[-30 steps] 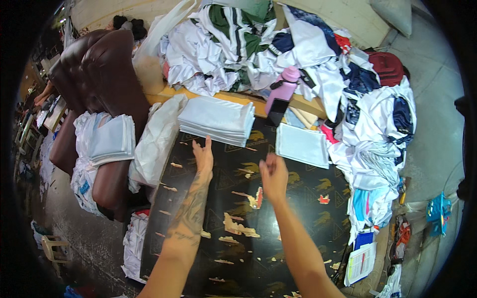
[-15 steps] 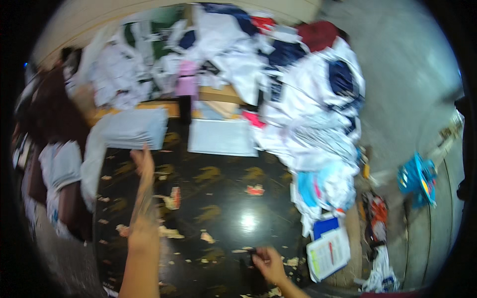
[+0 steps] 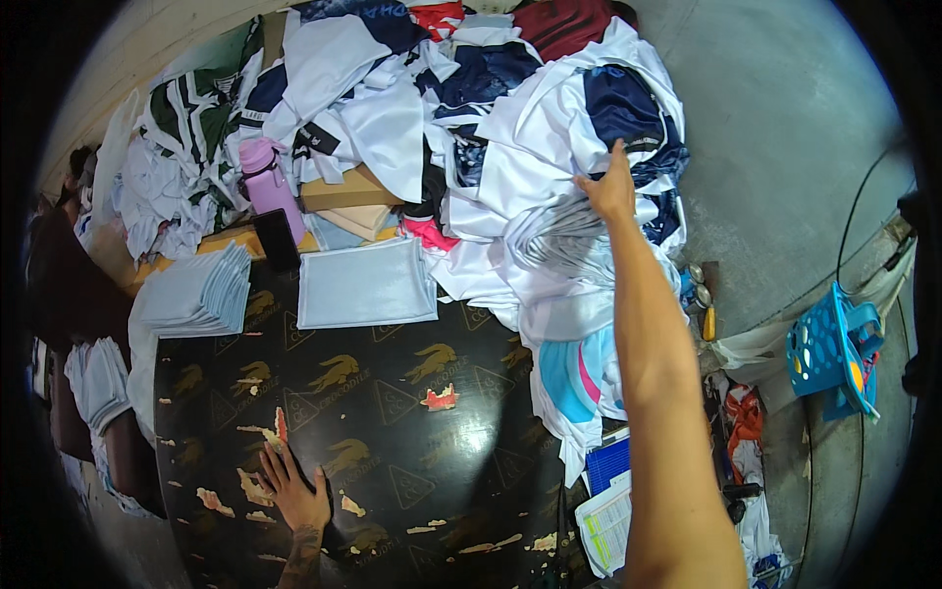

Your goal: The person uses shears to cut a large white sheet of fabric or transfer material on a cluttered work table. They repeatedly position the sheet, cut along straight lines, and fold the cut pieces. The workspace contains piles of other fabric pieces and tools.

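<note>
My left hand (image 3: 294,491) lies flat on the worn black tabletop (image 3: 392,393), fingers spread and holding nothing. My right hand (image 3: 613,191) is stretched far over the cloth pile, thumb and forefinger apart. Its fingertips are over white fabric (image 3: 535,118) beside a shiny navy cloth (image 3: 623,103); whether they touch is hard to tell. Just below that hand a bundle of folded grey-white cloth pieces (image 3: 559,236) lies on the pile. At the table's far edge are a neat stack of pale grey cloth pieces (image 3: 196,294) and a flat pale grey rectangular piece (image 3: 368,283).
A purple bottle (image 3: 265,182) and a black phone (image 3: 277,239) stand behind the grey pieces. White and green garments (image 3: 182,147) heap at the back left. On the right are papers (image 3: 603,525), a blue basket (image 3: 829,344) and a light-blue-and-pink cloth (image 3: 574,378).
My right hand has gone from the near table to the far right pile. My left hand has drawn back from the grey stack to the near tabletop. The view has shifted.
</note>
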Tool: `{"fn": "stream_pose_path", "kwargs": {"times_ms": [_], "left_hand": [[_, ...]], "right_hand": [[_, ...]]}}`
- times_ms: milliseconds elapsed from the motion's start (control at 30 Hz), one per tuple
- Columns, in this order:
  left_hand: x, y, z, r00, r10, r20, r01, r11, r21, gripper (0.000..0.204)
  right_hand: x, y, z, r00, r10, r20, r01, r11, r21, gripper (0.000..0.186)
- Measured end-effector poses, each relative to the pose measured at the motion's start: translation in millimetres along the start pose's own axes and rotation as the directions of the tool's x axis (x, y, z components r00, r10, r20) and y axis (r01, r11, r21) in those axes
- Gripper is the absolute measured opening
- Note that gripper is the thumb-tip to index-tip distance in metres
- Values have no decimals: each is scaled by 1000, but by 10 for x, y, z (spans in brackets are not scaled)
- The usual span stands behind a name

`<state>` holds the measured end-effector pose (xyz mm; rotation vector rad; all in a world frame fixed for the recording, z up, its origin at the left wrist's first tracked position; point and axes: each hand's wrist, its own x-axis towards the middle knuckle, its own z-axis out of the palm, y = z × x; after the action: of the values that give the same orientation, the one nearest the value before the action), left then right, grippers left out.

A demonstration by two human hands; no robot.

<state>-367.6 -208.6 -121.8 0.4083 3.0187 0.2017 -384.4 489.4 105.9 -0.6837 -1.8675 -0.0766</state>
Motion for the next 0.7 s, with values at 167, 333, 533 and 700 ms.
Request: {"fn": "stream_pose_path", "kwargs": {"times_ms": [167,333,533,700], "left_hand": [[0,-66,94,1000,22,-18,-22,1000,-12,87],[-77,143,-519,991,57,125,-11,939,-343,125],[-1103,544,-1850,664,746,50,-354,373,-858,59],[-1179,-729,-2797,856,234,-460,-506,201,-839,42]], "right_hand": [[-106,-646,-597,964,-162,212,143,984,101,24],[-1756,-2253,-2757,710,-339,617,-251,697,672,8],[-2209,-2823,-4239,652,-86,753,-561,612,557,36],[-3060,-4256,-4786,353,-405,843,-609,585,536,78]]}}
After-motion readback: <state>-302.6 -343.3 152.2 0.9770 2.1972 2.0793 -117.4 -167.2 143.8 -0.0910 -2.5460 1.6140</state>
